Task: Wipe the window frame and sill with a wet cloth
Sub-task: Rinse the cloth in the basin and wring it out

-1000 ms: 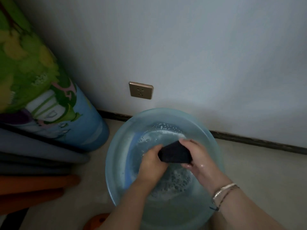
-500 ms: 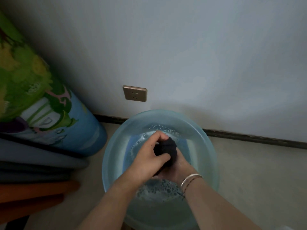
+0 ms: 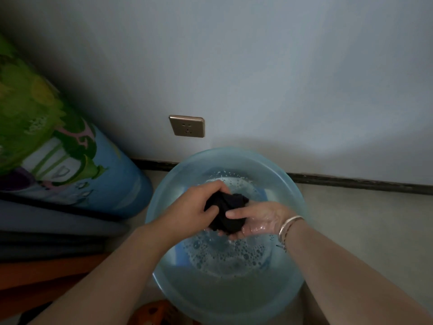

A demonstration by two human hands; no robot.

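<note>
A dark wet cloth [image 3: 228, 211] is bunched up between both my hands, just above the soapy water in a pale blue plastic basin [image 3: 290, 191] on the floor. My left hand [image 3: 194, 207] grips the cloth's upper left part from above. My right hand [image 3: 260, 221], palm up and wet, cups the cloth from below, thumb pressed on it; bracelets sit on that wrist. No window frame or sill is in view.
A white wall with a bronze socket [image 3: 187, 125] and a dark skirting board [image 3: 351, 182] stands right behind the basin. A rolled colourful mat [image 3: 61, 151] and stacked dark and orange items [image 3: 46, 254] lie at the left. An orange object [image 3: 159, 311] sits below the basin.
A second ago the cloth was stretched flat between my hands; it is now bunched into a wad, my right hand turned palm up beneath it and my left closed over it.
</note>
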